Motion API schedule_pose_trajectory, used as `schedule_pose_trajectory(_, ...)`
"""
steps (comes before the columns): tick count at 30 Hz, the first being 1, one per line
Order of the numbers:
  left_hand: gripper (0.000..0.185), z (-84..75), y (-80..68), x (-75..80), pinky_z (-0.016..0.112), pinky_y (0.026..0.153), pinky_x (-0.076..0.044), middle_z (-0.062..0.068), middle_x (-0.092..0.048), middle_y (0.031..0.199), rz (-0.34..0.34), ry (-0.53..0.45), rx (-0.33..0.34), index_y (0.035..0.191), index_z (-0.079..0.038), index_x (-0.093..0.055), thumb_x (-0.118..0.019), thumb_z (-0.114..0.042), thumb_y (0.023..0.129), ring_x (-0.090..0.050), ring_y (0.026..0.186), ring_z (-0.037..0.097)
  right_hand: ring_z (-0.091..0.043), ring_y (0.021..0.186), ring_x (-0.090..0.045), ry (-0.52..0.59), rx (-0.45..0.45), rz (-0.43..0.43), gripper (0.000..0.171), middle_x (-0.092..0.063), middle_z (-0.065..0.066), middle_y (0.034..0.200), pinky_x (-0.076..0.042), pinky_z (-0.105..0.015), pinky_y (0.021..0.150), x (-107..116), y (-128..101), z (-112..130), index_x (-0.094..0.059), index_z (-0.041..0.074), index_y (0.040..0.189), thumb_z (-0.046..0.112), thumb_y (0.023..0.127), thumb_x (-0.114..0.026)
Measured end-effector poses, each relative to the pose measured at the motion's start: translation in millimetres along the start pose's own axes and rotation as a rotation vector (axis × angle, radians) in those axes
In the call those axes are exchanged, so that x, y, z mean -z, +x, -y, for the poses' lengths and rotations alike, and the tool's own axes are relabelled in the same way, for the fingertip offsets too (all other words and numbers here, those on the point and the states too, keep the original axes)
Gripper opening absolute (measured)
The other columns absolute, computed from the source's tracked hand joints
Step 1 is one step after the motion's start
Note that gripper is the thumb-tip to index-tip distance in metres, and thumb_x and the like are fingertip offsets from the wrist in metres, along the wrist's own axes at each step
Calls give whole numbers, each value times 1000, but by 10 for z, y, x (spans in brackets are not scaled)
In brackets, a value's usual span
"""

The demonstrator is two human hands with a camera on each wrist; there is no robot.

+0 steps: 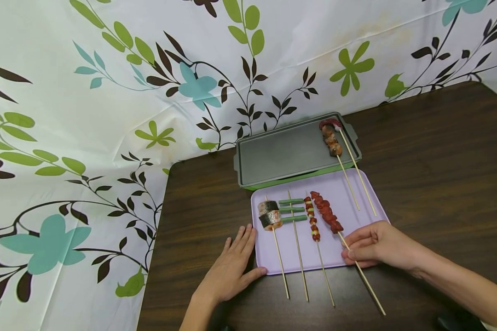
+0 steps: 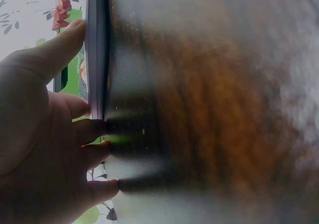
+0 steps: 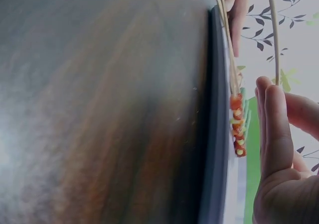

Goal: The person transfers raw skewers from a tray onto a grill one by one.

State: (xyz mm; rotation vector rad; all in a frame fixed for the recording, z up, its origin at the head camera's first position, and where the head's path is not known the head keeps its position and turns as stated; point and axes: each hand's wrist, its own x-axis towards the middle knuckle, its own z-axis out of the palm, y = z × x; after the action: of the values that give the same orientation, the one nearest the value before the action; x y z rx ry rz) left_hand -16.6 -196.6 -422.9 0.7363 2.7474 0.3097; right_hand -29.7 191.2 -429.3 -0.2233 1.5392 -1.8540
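Closest to us, bottom right, comes the person's right hand point(image 1: 378, 243), thumb and fingers pinching the thin pale wooden stick of a skewer threaded with glossy red chunks point(image 1: 326, 211). That red skewer slants over the right half of a lilac rectangular tray with rounded corners point(image 1: 327, 184), its bare end reaching out past the near rim; the right wrist view shows the stick apart from the tray's edge.

Over to the left hand point(image 1: 232, 266): fingers straight and laid side by side at the tray's left edge, thumb spread wide to the near corner, nothing held in it.

Between the hands, three more skewers line up on the tray: silver-and-black banded fish pieces point(image 1: 269, 215) at the left, three green rods set crosswise point(image 1: 292, 209) just beside them, then small red and yellow-green bits point(image 1: 312, 220) next to the red one. All three sticks poke out over the near rim.

Behind the tray sits a dark grey rectangular griddle plate point(image 1: 281, 156) on a green base. On its right end lie a skewer of browned chunks point(image 1: 330, 140) and a curled purplish-red piece on a stick point(image 1: 330, 122), both sticks slanting forward above the tray.
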Motion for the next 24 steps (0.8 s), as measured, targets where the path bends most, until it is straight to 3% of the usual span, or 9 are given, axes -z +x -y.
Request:
schedule_pose_trajectory(14, 90, -6, 1, -1, 57, 115, -16, 7, -3, 164, 11, 5, 10, 159, -12, -9, -43, -66, 95, -1, 150, 23, -23, 86, -72, -60, 91, 30, 37, -70, -24, 98, -58, -34, 71, -83, -24, 181, -53, -26, 115, 2, 93, -64)
schedule_pose_trajectory(24, 90, -2, -1, -1, 57, 115, -16, 7, -3, 164, 5, 4, 4, 159, -12, -8, -44, -65, 95, -2, 150, 23, -22, 85, -72, -204, 109, -73, 36, -73, -18, 95, -58, -35, 70, -60, -8, 411, -58, -21, 115, 6, 92, -67)
